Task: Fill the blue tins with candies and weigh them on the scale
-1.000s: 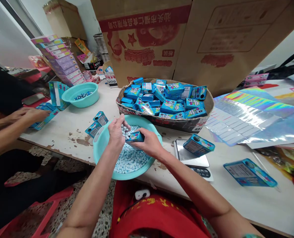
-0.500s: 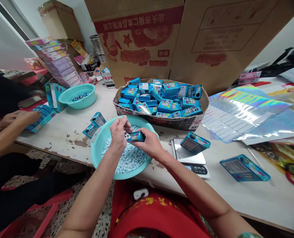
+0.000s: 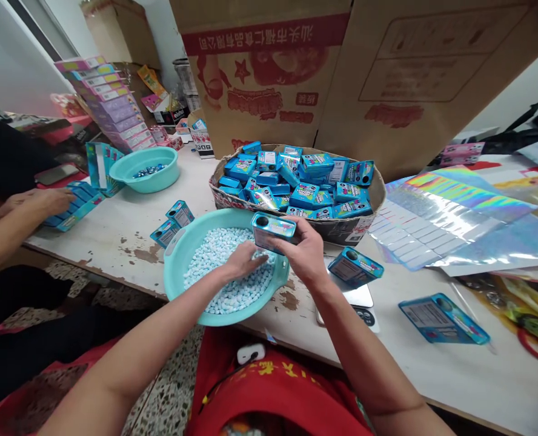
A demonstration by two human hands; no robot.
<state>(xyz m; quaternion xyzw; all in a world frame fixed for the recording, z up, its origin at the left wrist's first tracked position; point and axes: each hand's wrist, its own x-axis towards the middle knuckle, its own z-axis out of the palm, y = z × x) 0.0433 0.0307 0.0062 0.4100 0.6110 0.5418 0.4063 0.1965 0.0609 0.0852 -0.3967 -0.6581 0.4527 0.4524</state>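
Note:
My right hand (image 3: 309,249) grips a small blue candy box (image 3: 273,226) above the right rim of a turquoise basin (image 3: 174,284). A dark round opening shows on the box's upturned face. My left hand (image 3: 245,260) reaches down among the pale blue and white candies (image 3: 219,254) in the basin, its fingers stretched out and partly apart; the fingertips touch the candies. Right of the basin, another blue box (image 3: 355,266) rests tilted on a small white scale (image 3: 358,295), half covered by my right forearm. One more blue box (image 3: 444,318) stands on the table farther right.
Behind the basin, a cardboard tray (image 3: 342,229) holds many blue boxes, backed by a large carton (image 3: 269,79). Two blue boxes (image 3: 172,223) stand left of the basin. At left, a co-worker's hands (image 3: 46,203) handle blue boxes near a second basin (image 3: 148,181). Shiny sheets (image 3: 451,212) lie right.
My left hand has left the box and dropped into the candies. My right hand has lifted the box up and to the right, turning its holed face into view.

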